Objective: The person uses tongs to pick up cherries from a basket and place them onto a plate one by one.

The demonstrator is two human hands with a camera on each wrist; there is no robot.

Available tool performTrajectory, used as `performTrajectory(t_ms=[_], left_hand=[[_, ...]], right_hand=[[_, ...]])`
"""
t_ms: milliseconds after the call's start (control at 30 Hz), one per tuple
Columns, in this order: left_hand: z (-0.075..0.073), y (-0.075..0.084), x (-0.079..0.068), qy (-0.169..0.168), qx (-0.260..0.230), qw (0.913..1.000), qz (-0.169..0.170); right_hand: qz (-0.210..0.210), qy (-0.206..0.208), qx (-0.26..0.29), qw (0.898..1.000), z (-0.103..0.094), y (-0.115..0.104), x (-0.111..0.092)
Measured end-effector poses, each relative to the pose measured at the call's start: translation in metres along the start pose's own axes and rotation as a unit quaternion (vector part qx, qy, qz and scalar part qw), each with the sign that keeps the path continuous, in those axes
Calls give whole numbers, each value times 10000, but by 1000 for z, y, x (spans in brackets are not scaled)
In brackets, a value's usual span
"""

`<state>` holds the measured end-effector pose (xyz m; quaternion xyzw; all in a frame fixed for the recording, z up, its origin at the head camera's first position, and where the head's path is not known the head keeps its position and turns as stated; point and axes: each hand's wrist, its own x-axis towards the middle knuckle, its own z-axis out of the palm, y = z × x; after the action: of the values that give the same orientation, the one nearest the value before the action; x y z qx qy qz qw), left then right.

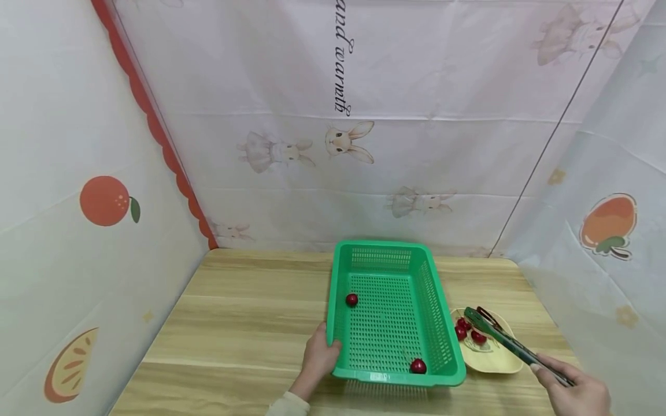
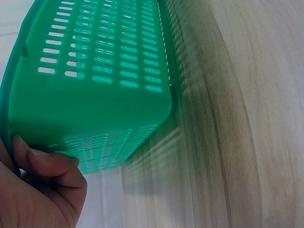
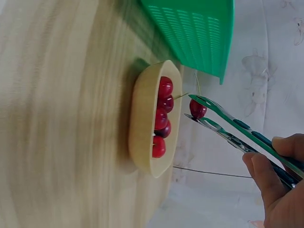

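My left hand [image 1: 321, 351] grips the near left rim of a green plastic basket [image 1: 340, 358], its fingers curled over the edge in the left wrist view. Inside the basket lie two dark red cherries, one [image 1: 351, 299] by the left wall and one [image 1: 418, 366] at the near right. My right hand [image 1: 578, 388] holds a pair of green and dark tongs [image 3: 237, 124]. Between the tong tips is a cherry [image 3: 197, 109] with its stem, raised above a pale yellow bowl [image 3: 142, 128]. Several cherries [image 3: 160, 118] sit in that bowl.
The bowl stands on the wooden table [image 1: 250, 323] just right of the basket. Printed cloth walls [image 1: 291, 190] enclose the table at the back and both sides.
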<state>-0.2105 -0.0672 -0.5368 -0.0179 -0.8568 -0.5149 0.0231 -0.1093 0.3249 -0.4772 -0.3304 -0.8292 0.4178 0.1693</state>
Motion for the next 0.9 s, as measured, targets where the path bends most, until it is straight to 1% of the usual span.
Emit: performTrajectory(t_ms=[67, 267, 467, 567, 700, 833, 900], left_hand=[[0, 0, 0, -13, -6, 10000, -26], [0, 0, 0, -37, -55, 10000, -69], [0, 0, 0, -72, -183, 9998, -70], [0, -1, 0, -98, -218, 9997, -101], [1, -2, -1, -127, -232, 9996, -110], [0, -2, 0, -126, -240, 9996, -66], [0, -1, 0, -117, -231, 9997, -50]], right_hand=[[132, -42, -78, 9999, 1, 4, -1], [185, -36, -229, 9996, 5, 11, -1], [355, 239, 166, 9989, 2, 13, -2], [472, 273, 325, 9980, 0, 13, -2], [623, 265, 379, 9970, -2, 13, 0], [619, 359, 373, 9967, -2, 11, 0], [724, 351, 422, 9959, -3, 9, -1]])
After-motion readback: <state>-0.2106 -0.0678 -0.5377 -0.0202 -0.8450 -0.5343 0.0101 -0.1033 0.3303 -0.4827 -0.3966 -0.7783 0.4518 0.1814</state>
